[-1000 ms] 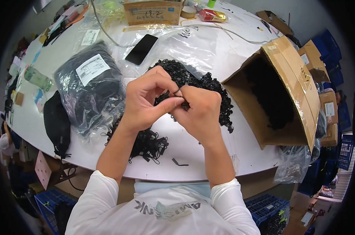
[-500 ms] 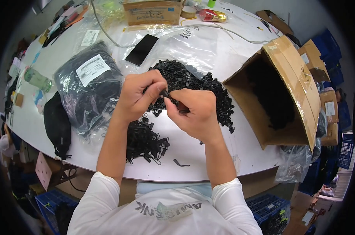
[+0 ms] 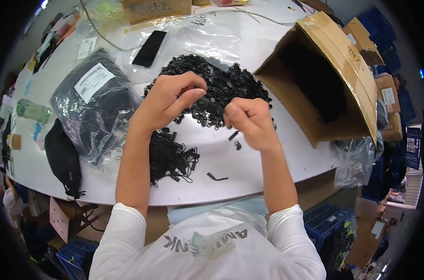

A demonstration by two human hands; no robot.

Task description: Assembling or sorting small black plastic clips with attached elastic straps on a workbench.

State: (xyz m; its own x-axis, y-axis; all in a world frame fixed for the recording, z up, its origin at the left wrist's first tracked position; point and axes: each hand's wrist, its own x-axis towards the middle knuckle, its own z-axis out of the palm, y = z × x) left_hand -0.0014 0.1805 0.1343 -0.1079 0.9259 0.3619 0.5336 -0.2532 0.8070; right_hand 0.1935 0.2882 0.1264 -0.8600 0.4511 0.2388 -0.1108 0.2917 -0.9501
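My left hand (image 3: 172,98) is above the pile of small black plastic fittings (image 3: 216,88), its thumb and curled forefinger apart, and nothing shows between them. Lower and to the right, my right hand (image 3: 253,122) is closed, its fingertips slightly blurred. Just under those fingers is a short black piece (image 3: 233,135); whether it hangs from the hand or lies on the table I cannot tell. Beside it on the white table lies another small black fitting (image 3: 238,146). A heap of black cord loops with toggle ends (image 3: 174,161) sits by my left forearm. One loose corded piece (image 3: 216,177) lies nearer me.
An open cardboard box (image 3: 324,70) with dark contents lies tipped at the right. Left stand a clear plastic bag of black goods (image 3: 95,107), a black pouch (image 3: 62,158) and a green bottle (image 3: 33,111). A phone (image 3: 149,48) lies beyond my left hand, near clear plastic sheeting (image 3: 207,39).
My hands were together on a small black piece; now they have parted, and my left thumb and forefinger have opened. The whole view has shifted somewhat.
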